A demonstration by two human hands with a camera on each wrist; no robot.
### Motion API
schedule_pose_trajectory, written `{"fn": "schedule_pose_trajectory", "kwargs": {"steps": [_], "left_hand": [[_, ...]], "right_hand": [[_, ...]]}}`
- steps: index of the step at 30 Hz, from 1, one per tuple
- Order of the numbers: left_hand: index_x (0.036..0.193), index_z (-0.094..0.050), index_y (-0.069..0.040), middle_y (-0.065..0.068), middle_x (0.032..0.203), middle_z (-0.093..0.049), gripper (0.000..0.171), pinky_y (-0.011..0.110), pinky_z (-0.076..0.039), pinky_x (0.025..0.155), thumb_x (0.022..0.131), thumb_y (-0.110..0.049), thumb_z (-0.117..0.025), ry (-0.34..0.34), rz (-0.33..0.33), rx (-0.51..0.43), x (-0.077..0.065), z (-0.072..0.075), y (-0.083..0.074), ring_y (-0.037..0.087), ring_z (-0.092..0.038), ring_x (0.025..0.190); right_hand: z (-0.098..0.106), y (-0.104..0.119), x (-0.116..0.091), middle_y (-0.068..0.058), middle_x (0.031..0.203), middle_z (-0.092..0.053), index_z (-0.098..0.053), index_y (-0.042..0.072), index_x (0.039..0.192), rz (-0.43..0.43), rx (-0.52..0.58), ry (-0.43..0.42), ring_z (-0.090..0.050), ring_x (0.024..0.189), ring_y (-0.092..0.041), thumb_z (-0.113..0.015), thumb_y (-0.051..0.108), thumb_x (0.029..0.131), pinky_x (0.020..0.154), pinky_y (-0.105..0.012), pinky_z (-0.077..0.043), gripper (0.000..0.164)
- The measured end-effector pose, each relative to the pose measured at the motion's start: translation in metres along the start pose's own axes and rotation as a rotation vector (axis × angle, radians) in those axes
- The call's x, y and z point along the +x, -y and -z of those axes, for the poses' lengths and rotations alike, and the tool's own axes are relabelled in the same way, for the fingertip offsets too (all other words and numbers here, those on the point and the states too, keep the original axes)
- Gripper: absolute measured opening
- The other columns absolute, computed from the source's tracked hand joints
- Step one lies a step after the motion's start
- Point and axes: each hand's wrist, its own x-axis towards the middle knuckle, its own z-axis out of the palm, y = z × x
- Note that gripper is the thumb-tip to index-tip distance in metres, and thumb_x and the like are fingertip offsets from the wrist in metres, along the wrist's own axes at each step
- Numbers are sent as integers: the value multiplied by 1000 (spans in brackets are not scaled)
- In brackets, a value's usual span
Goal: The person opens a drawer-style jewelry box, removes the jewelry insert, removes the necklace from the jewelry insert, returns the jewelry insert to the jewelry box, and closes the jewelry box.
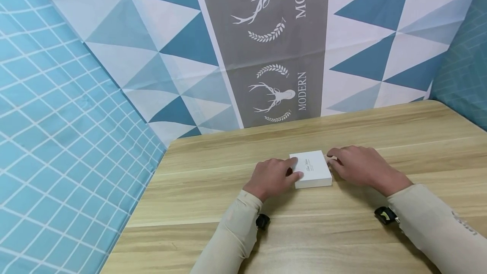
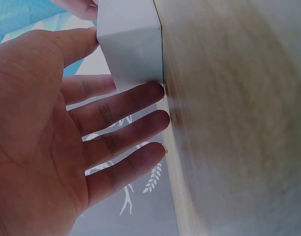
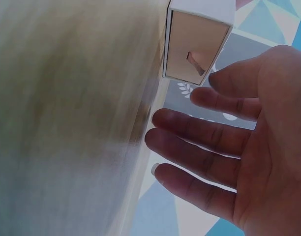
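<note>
A flat white box (image 1: 313,166) with small printed lettering on its lid lies on the wooden table. My left hand (image 1: 272,176) touches its left side, thumb and index finger resting on the top. In the left wrist view, the other fingers of the left hand (image 2: 57,118) stretch fairly straight beside the box's end (image 2: 133,54). By the right side is my right hand (image 1: 359,165), thumb and index finger apart. The right wrist view shows a tan drawer-like end (image 3: 187,37) with a small pull tab (image 3: 195,64); the right thumb tip is close to it.
The wood-grain table (image 1: 304,231) extends around the box on all sides. Behind it hangs a cloth with triangles and deer prints (image 1: 281,54). A blue gridded cloth (image 1: 68,138) covers the left side. Both wrists carry small black devices (image 1: 385,215).
</note>
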Motion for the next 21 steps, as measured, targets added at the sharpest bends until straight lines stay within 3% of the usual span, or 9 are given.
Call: {"fn": "schedule_pose_trajectory", "kwargs": {"steps": [13,21], "left_hand": [[98,-58,-21,-6,63,-49,27,28,-38,51,101,-48,-55,4,13,-10,5,3,0,10,-51,62],[97,-56,-21,-6,61,-47,27,28,-37,50,100,-48,-56,24,17,-11,0,0,-2,11,-50,61]], "right_hand": [[5,1,2,1,88,-71,-75,10,111,28,21,16,-52,65,-10,-60,19,94,54,-32,-41,24],[0,1,0,9,68,-52,-68,23,85,74,36,44,-43,59,-10,-63,14,91,51,-31,-34,12]]}}
